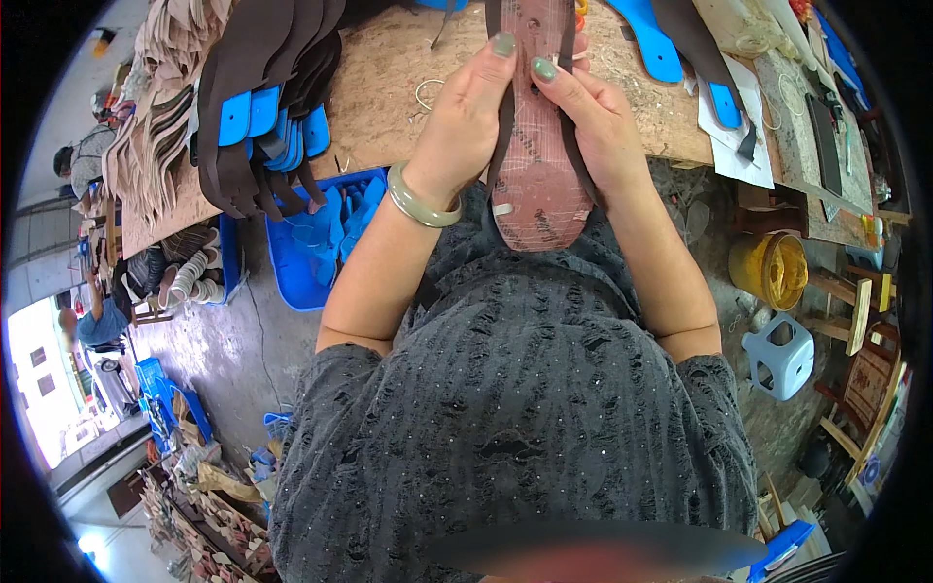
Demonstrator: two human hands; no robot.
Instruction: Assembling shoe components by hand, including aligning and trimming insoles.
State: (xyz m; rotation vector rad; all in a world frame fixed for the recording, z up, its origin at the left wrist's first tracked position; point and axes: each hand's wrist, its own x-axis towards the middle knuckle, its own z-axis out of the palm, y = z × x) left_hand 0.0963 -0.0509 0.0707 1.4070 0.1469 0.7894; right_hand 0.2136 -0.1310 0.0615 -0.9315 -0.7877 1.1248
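Both forearms reach in from the near side, elbows spread wide and wrists drawn inward; the left hand (466, 117), with a pale bangle (423, 204) at its wrist, holds the left side of a reddish shoe last (539, 185), and the right hand (603, 126) holds its right side; each grip is narrow and closed on the last, thumb laid on the scratched upward face, fingers mostly hidden beneath or behind; the thumbs point far and inward, nearly facing each other across the narrow part; dark strips (573, 155) run along both sides of the last.

The last lies lengthwise, near to far, between the hands; its broad near end projects past the near edge of the wooden tabletop (379, 68) and over the lap; whether its far part touches the wood I cannot tell; a stretch of wood shows left of the left hand, up to a pile of dark brown straps (262, 68) with blue ends, which overhangs the near edge; a narrower stretch lies right of the right hand, before a white paper sheet (734, 160); a blue tub (293, 287) stands below the edge, just left of the left forearm.
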